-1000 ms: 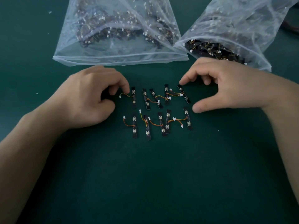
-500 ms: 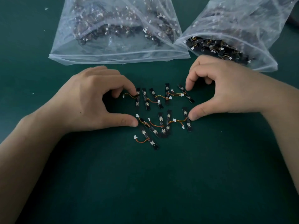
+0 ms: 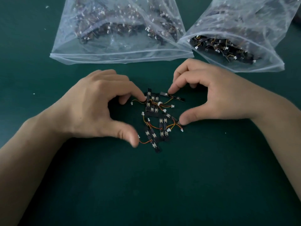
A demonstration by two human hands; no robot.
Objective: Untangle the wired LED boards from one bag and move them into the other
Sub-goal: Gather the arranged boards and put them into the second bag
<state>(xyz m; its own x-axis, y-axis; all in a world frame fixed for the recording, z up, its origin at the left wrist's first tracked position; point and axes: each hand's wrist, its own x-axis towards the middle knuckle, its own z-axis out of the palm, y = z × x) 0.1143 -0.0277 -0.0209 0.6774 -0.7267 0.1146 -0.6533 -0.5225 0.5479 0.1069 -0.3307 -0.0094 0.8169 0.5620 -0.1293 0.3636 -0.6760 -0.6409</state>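
Several small black LED boards with orange and yellow wires and white plugs lie bunched in a loose pile on the green mat. My left hand cups the pile from the left, forefinger and thumb touching its boards. My right hand cups it from the right, forefinger tip on one board, thumb against the pile's right edge. Neither hand has lifted anything. Two clear plastic bags lie behind: the left bag and the right bag, both holding many wired boards.
The green mat covers the whole table. The right bag's open mouth faces my right hand. A dark object shows at the far right edge. Tiny white specks lie on the mat at the left.
Both hands have closed in toward each other. The boards, earlier spread in two neat rows, are now pushed together into an overlapping pile between my fingers.
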